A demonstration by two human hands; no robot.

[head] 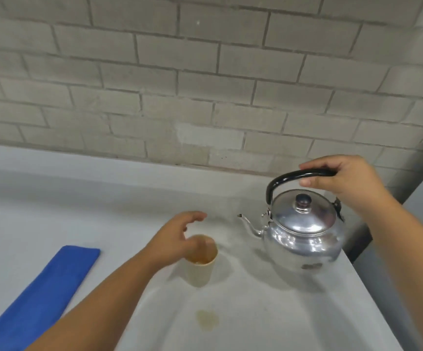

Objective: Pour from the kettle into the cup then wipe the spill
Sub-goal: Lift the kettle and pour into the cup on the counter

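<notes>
Two hands are busy: the right hand (342, 183) has its fingers wrapped on the black handle of the shiny kettle (304, 231), which sits upright near the right edge of the grey counter (129, 198), its spout pointing at the cup (201, 262). The left hand (175, 236) is just beside the cup's rim with loose, spread fingers, though blur hides whether it touches. A small brown spill (207, 320) lies in front of the cup, and a blue cloth (43, 297) lies far left.
</notes>
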